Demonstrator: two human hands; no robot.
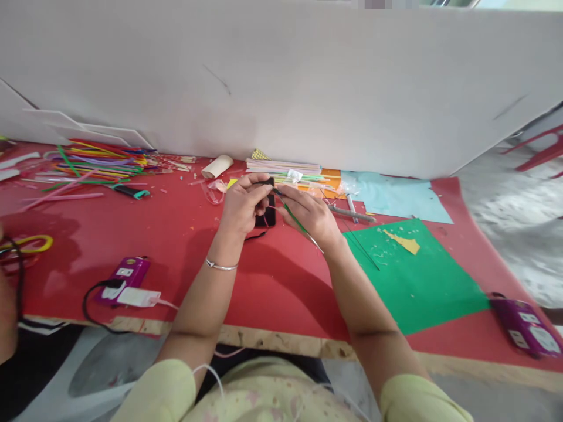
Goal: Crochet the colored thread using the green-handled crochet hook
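My left hand (245, 202) is raised over the middle of the table, its thumb and fingertips pinched on one end of a thin green stick (295, 218). The stick slants down to the right, and its lower end looks pale and wire-like. My right hand (313, 215) lies along the stick, with fingers pressed together against it near the left fingertips. The exact grip at the fingertips is partly hidden. Beneath the hands a black phone (266, 219) rests on the red table (281, 281).
Colourful pipe cleaners (101, 161) lie at the back left near a cutter (131, 191). A cardboard tube (217, 166) and straws (284, 166) lie behind my hands. A green sheet (422, 287) spreads right. Purple power strips (127, 275) sit left and right. Another person's arm shows far left.
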